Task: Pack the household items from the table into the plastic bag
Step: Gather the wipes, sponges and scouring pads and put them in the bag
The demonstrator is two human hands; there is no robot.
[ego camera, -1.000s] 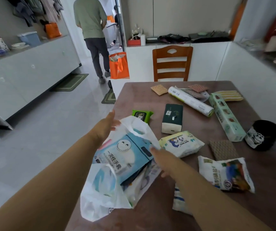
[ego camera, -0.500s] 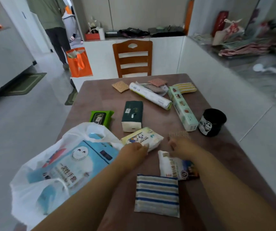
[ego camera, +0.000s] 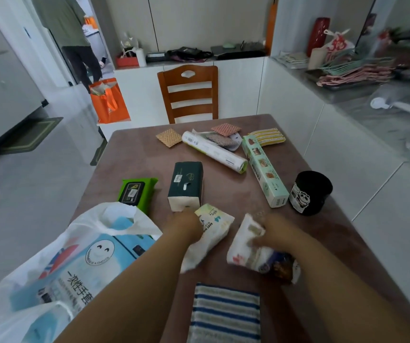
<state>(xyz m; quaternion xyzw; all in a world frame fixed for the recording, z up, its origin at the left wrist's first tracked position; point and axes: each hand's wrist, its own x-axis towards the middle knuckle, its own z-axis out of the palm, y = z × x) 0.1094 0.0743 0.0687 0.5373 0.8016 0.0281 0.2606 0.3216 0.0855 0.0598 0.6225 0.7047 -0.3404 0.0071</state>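
Both forearms reach forward over the brown table point(ego camera: 223, 189), palms down. The left hand point(ego camera: 186, 225) has its fingers curled round the near end of a pack of wipes point(ego camera: 208, 231), and the right hand point(ego camera: 273, 231) has its fingers closed on a white printed packet point(ego camera: 246, 246) just to the right of it. The plastic bag point(ego camera: 57, 258) lies open at the near left edge with a blue box point(ego camera: 87, 263) inside, and a striped cloth point(ego camera: 223, 315) lies near, between the arms.
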